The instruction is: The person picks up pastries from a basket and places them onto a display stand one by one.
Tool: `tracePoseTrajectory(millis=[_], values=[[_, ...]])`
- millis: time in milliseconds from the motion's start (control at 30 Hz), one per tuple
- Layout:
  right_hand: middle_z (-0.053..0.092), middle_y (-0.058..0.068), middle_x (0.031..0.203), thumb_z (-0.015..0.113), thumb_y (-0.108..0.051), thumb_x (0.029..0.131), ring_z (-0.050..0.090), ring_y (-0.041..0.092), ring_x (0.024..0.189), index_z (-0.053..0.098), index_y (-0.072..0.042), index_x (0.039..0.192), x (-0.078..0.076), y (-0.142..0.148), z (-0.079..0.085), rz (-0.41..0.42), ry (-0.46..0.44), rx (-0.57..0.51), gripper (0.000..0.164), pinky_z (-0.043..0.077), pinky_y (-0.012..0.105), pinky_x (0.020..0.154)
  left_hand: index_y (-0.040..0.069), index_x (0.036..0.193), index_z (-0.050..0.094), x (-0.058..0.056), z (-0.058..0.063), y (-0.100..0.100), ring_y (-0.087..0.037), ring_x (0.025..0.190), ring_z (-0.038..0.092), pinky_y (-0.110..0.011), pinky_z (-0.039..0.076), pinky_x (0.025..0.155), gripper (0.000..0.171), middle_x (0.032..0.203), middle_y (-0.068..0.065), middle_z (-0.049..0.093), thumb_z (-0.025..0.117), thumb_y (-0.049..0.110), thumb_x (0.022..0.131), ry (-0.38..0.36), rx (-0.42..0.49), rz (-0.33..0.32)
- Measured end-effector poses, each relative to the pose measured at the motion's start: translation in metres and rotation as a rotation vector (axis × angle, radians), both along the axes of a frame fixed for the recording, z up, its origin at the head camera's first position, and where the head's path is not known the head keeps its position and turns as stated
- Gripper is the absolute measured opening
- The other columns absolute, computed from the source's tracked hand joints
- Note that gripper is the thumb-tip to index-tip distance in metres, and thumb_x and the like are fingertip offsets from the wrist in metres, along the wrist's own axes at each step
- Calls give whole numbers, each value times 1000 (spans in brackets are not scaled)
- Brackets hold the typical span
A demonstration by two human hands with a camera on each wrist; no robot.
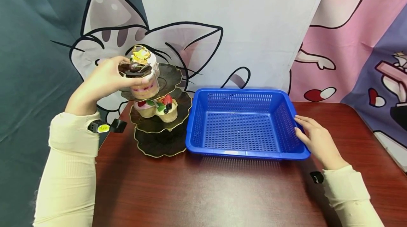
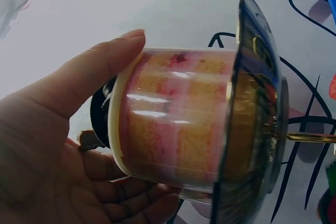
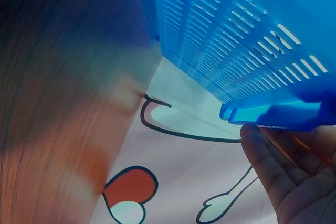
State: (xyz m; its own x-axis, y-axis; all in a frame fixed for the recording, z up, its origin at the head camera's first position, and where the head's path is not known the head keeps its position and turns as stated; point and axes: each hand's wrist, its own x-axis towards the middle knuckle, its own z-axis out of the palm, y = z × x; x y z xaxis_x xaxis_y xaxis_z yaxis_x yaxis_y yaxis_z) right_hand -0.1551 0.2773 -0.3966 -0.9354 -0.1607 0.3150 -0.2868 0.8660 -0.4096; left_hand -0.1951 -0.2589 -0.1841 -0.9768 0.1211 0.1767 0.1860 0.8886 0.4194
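On the top tier of a three-tier stand [image 1: 166,85], my left hand [image 1: 109,75] grips a clear cup of layered cake [image 1: 147,89] near its top. Pink and yellow layers show through the cup wall [image 2: 173,114] in the left wrist view. Dark chocolate pieces and a cherry top this cake cup. Right behind it stands another cake cup [image 1: 152,61] with yellow topping. Over on the right, my right hand [image 1: 318,142] touches the rim of a blue plastic basket [image 1: 241,154] with fairly straight fingers [image 3: 262,161].
Two cupcakes [image 1: 166,112] with fruit sit on the stand's middle tier. The basket stands just right of the stand on a reddish-brown wooden table [image 1: 222,191]. A cartoon-printed cloth [image 1: 254,25] hangs behind the table.
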Motion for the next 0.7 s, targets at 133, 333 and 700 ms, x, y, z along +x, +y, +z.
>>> tracePoseTrajectory(millis=[133,333,700], values=[[50,28,134,55,-19,97,48,51,119,51,5,133,0,0,0,-2,-4,0,44,37,67,94,-4,108,55,0,-4,-2,-29,87,48,-33,38,64,61,102,-20,58,77,43,77,22,30,-12],[51,27,133,56,-17,96,48,49,119,53,6,131,1,-2,2,-1,8,5,42,37,65,95,0,108,57,0,-9,-4,-25,87,48,-29,37,64,57,103,-17,59,76,44,77,41,70,-8],[51,28,133,56,-17,96,47,50,120,52,7,131,2,-3,3,-3,-1,1,42,37,65,95,2,121,55,2,-15,-7,-24,97,50,-24,39,72,60,116,-15,57,75,42,79,19,145,8]])
